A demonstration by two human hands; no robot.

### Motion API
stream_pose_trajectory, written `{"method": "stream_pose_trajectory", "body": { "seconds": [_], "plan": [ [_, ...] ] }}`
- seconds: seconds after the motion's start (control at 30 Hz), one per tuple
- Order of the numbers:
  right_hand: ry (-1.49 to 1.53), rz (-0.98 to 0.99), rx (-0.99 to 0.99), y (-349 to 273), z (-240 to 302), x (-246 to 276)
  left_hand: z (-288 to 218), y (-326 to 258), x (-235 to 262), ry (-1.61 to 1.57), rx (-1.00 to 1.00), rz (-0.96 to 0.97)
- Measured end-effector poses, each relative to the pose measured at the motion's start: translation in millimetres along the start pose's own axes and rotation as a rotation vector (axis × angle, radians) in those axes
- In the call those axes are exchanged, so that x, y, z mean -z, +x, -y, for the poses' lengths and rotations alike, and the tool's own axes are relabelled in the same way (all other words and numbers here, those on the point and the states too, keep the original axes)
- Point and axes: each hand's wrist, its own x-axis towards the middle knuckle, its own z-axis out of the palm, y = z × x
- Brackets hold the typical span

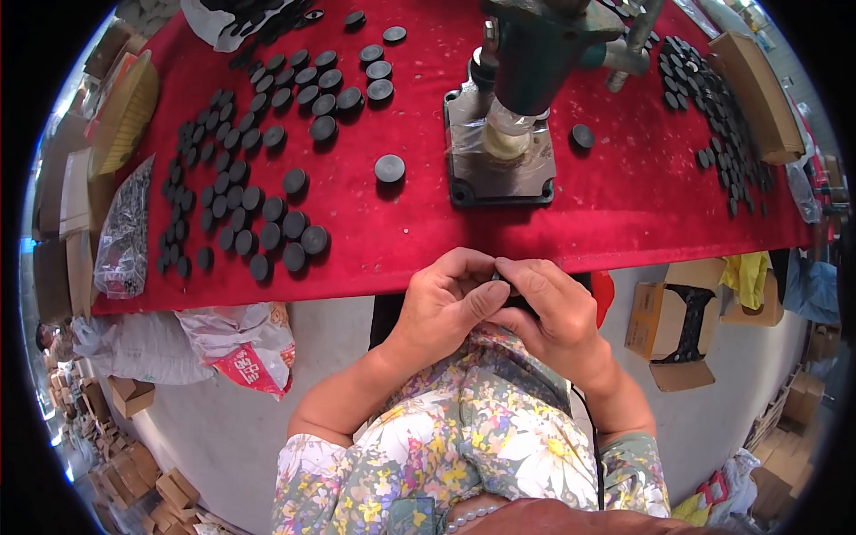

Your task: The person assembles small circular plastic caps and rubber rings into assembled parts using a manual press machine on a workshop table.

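Close to the table's front edge, my left hand (450,299) and my right hand (548,303) meet with fingertips and thumbs closed together. Between them a small dark piece (499,277) shows only in part; the fingers hide its shape. Just beyond stands a dark green hand press (535,71) on a metal base plate (513,185), with a pale, plastic-wrapped tip (506,138) over the plate. One black disc (390,168) lies left of the press, and another black disc (582,135) lies on its right.
Several black discs (270,235) spread across the left of the red cloth (374,254); smaller black parts (713,102) cover its right. A clear bag (125,234) lies at the left edge. An open carton (675,323) and a plastic bag (245,343) sit below the table.
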Motion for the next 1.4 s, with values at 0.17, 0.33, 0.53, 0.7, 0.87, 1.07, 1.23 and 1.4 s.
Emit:
{"method": "stream_pose_trajectory", "body": {
  "seconds": [0.17,0.33,0.53,0.7,0.87,1.07,1.23,1.4],
  "plan": [
    [0.122,0.018,-0.059,0.6,-3.3,-1.0,4.5,1.6,4.9,-0.026,-0.062,-0.001],
    [0.187,0.065,-0.127,1.8,-5.6,1.8,0.0,1.0,8.6,-0.116,0.01,-0.03],
    [0.309,0.095,-0.236,4.6,-13.6,-1.1,-6.4,3.2,13.2,-0.201,0.05,-0.056],
    [1.239,-0.032,-0.61,-10.5,-28.1,-15.2,-13.1,1.2,14.2,-0.356,0.078,0.0],
    [1.416,-0.039,-0.682,-10.5,-29.7,-19.5,-13.4,3.7,20.1,-0.408,0.1,-0.015],
    [1.451,-0.027,-0.719,-3.0,-29.3,-20.5,-16.4,4.7,23.5,-0.417,0.096,-0.03],
    [0.9,0.072,-0.581,17.4,-18.1,-15.4,-23.9,4.6,38.5,-0.306,-0.068,-0.149],
    [0.216,0.181,-0.091,89.2,20.0,-19.4,-26.3,12.5,74.2,-0.019,-0.298,-0.341]
  ]
}}
